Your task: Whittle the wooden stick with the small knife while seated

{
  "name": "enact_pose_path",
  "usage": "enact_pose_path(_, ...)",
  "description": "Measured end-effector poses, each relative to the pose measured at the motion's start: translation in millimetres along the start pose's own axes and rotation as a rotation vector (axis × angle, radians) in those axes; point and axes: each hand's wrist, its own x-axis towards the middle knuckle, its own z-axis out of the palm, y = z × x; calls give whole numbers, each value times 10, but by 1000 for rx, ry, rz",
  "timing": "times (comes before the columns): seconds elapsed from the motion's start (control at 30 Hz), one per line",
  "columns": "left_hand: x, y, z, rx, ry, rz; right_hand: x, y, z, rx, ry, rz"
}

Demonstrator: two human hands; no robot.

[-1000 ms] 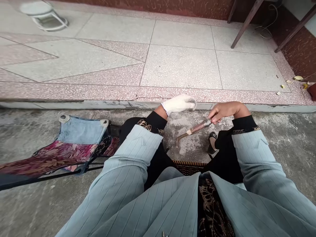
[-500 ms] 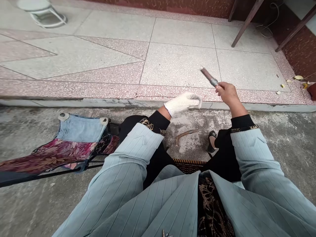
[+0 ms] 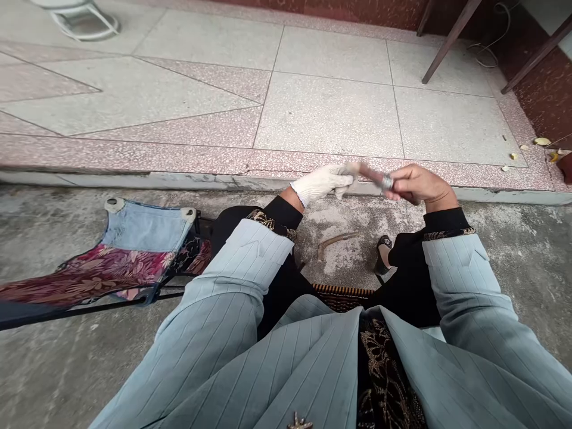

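Observation:
My bare right hand (image 3: 415, 183) is closed round a short wooden handle (image 3: 373, 176) with a metal ring, held level in front of me. My left hand (image 3: 324, 182), in a white knitted glove, has its fingers curled on the handle's far tip; motion blur smears that contact. Below both hands, a curved rusty blade (image 3: 335, 241) lies loose on the concrete between my knees. My black shoe (image 3: 383, 250) rests just right of it.
A folding stool with a denim and floral cloth seat (image 3: 134, 250) stands at my left. A raised tiled step (image 3: 179, 179) crosses ahead. Wooden table legs (image 3: 451, 39) and a cable are at the far right, a white plastic stool (image 3: 75, 15) at the far left.
My right hand lifted the handle off the blade, swung it up, then brought it down and left to the gloved hand. The blade stayed on the ground.

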Motion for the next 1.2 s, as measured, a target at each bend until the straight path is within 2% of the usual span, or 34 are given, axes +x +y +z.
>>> enact_pose_path(0.07,17,-22,23,-39,16,40,55,-10,53,107,304,-158)
enact_pose_path(0.1,28,-26,39,-54,15,58,101,-1,74,130,408,-189)
enact_pose_path(0.2,56,-30,85,-64,-47,89,251,66,100,131,585,-173)
enact_pose_path(0.3,65,-56,103,-43,-94,101,330,126,76,141,679,-147)
enact_pose_path(0.43,69,-138,103,-123,-52,9,317,124,40,190,729,-136)
enact_pose_path(0.6,81,-181,150,-209,-74,-87,322,103,101,300,668,-138)
enact_pose_path(0.7,77,-149,196,-244,-79,-58,357,124,129,315,666,-170)
enact_pose_path(0.8,69,-123,225,-265,-75,-17,381,142,102,238,749,-179)
enact_pose_path(0.97,65,-162,221,-293,-51,-5,349,116,17,49,875,-111)
enact_pose_path(1.2,74,-197,213,-314,-13,-10,310,75,40,150,826,-183)
